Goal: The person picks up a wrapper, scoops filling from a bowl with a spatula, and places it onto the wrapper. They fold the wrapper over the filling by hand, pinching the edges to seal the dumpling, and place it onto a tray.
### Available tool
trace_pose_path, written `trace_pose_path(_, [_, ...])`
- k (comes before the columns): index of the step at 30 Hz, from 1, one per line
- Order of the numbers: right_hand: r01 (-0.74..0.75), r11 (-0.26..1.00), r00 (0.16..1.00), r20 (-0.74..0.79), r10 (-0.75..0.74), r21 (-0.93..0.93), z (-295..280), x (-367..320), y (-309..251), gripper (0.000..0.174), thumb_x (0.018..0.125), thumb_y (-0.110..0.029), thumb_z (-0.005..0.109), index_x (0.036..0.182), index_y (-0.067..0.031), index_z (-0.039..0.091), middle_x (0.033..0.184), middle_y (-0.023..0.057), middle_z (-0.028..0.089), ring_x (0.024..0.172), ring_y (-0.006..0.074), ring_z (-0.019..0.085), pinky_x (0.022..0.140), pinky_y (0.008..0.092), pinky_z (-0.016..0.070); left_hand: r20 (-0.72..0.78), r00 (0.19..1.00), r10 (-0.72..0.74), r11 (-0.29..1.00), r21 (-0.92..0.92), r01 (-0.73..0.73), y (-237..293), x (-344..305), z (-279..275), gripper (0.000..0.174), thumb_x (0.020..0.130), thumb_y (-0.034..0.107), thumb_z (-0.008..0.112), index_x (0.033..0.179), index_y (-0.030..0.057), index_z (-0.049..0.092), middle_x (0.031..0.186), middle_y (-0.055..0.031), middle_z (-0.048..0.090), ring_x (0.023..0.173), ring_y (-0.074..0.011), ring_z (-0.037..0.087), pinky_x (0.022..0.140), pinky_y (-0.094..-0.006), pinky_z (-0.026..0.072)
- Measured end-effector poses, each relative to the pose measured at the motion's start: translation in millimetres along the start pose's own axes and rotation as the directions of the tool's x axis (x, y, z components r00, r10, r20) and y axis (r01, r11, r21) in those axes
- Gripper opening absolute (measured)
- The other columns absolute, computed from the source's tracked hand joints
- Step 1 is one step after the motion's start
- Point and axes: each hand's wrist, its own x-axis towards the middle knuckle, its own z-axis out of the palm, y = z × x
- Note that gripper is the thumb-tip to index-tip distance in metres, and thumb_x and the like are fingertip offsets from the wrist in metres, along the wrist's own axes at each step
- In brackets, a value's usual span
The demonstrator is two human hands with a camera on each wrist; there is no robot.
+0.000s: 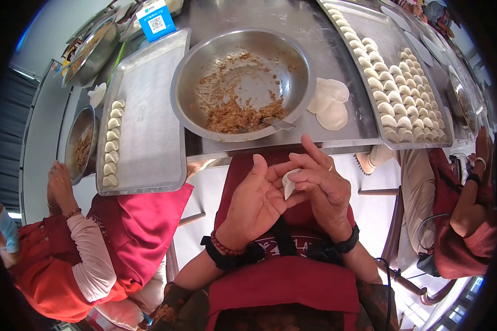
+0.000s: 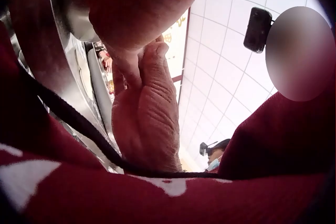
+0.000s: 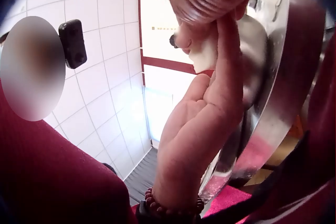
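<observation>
A white half-moon dumpling (image 1: 289,183) is held up between both hands, just in front of the table edge. My right hand (image 1: 328,196) pinches it between thumb and fingers, with the index finger raised. My left hand (image 1: 253,205) lies palm up beside it, its straight fingers touching the dumpling and its thumb standing apart. From the right wrist, part of the pale dumpling (image 3: 206,58) shows between the hands. In the left wrist view the hands hide it. Beyond them stands a steel bowl (image 1: 185,83) with minced filling (image 1: 234,117) and a spoon (image 1: 279,123).
Several round wrappers (image 1: 331,105) lie right of the bowl. A tray (image 1: 149,110) on the left carries one column of dumplings; another tray (image 1: 389,144) on the right bears many rows. Other people sit on both sides, the left one near a smaller bowl (image 1: 94,138).
</observation>
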Motion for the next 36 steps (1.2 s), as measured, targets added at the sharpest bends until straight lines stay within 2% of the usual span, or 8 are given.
trace_pose_path(4, [-0.022,0.999,0.999,0.036,0.023,-0.037,-3.7,-0.8,0.8,0.022,0.082,-0.015,0.076,0.102,-0.0094,0.076,0.12,0.0124,0.071,0.137,0.0313,0.049,0.108,0.0415,0.039,0.004,1.0,-0.008,1.0,-0.015,0.008,-0.4,0.8,-2.2,0.069,0.106,0.052,0.021,0.134,-0.0046,0.048,0.131,-0.0164,0.058,0.123,-0.0276,0.056,0.11,-0.0501,0.0416])
trace_pose_path(7, [-0.074,0.996,0.996,-0.044,0.071,-0.059,2.2,7.0,-17.3,0.024,0.079,-0.017,0.077,0.102,-0.0094,0.076,0.12,0.0123,0.071,0.137,0.0309,0.048,0.107,0.0415,0.0391,0.014,1.0,0.019,1.0,-0.019,-0.018,1.3,1.3,-5.6,0.068,0.106,0.052,0.022,0.134,-0.0049,0.048,0.131,-0.0162,0.058,0.123,-0.0275,0.055,0.109,-0.049,0.0421])
trace_pose_path(10, [-0.034,0.999,0.996,-0.078,0.031,-0.035,2.3,5.8,-12.2,0.027,0.077,-0.019,0.079,0.102,-0.0098,0.076,0.119,0.012,0.071,0.137,0.0302,0.049,0.107,0.0414,0.0393,-0.019,0.998,0.059,0.998,0.028,-0.059,4.2,0.2,-0.7,0.068,0.106,0.051,0.022,0.136,-0.005,0.047,0.132,-0.0159,0.057,0.124,-0.0274,0.055,0.11,-0.0485,0.042])
trace_pose_path(13, [-0.006,0.997,1.0,-0.011,0.006,-0.079,-1.9,4.2,-10.3,0.021,0.081,-0.015,0.076,0.101,-0.0103,0.076,0.119,0.0119,0.071,0.137,0.0306,0.049,0.107,0.0412,0.0392,-0.027,0.998,0.055,0.998,0.031,-0.054,3.6,0.3,2.5,0.068,0.106,0.051,0.022,0.137,-0.0048,0.046,0.134,-0.0158,0.056,0.125,-0.0273,0.055,0.11,-0.0486,0.0413])
trace_pose_path(19, [-0.063,0.998,0.998,-0.015,0.063,-0.026,-3.1,1.0,-8.4,0.009,0.086,-0.006,0.07,0.093,-0.009,0.075,0.119,0.0123,0.071,0.137,0.0304,0.049,0.107,0.0394,0.0394,-0.007,1.0,0.009,0.998,0.062,-0.008,-1.7,1.4,0.1,0.068,0.107,0.051,0.022,0.138,-0.0049,0.046,0.136,-0.0159,0.056,0.125,-0.0269,0.054,0.111,-0.0483,0.0405])
trace_pose_path(22, [-0.053,0.994,0.998,-0.023,0.051,-0.098,-4.4,4.6,-13.5,0.009,0.084,-0.006,0.072,0.092,-0.0086,0.073,0.119,0.0124,0.07,0.134,0.0312,0.052,0.105,0.0402,0.0414,-0.002,0.999,0.036,0.998,0.056,-0.036,-0.8,1.5,0.5,0.067,0.107,0.05,0.022,0.136,-0.0047,0.048,0.134,-0.0164,0.057,0.125,-0.0274,0.055,0.11,-0.0477,0.0418])
trace_pose_path(28, [0.013,0.917,0.993,-0.099,-0.058,-0.399,-6.1,3.2,-17.9,0.021,0.077,-0.007,0.079,0.095,-0.0086,0.071,0.116,0.0134,0.071,0.125,0.0349,0.059,0.1,0.0424,0.046,-0.003,0.994,0.106,0.994,-0.013,-0.106,1.9,-0.3,-7.3,0.065,0.107,0.049,0.023,0.131,-0.0039,0.054,0.135,-0.0203,0.057,0.128,-0.0307,0.054,0.109,-0.0473,0.0435])
trace_pose_path(36, [0.054,0.929,0.995,-0.054,-0.079,-0.367,-6.9,2.6,-13.6,0.02,0.076,-0.007,0.079,0.093,-0.0064,0.069,0.116,0.0144,0.07,0.121,0.0366,0.061,0.097,0.0438,0.0489,0.009,0.992,0.124,0.992,-0.019,-0.124,0.0,1.9,-5.1,0.064,0.107,0.048,0.026,0.131,-0.0041,0.053,0.135,-0.0194,0.056,0.129,-0.0308,0.052,0.113,-0.0479,0.0396])
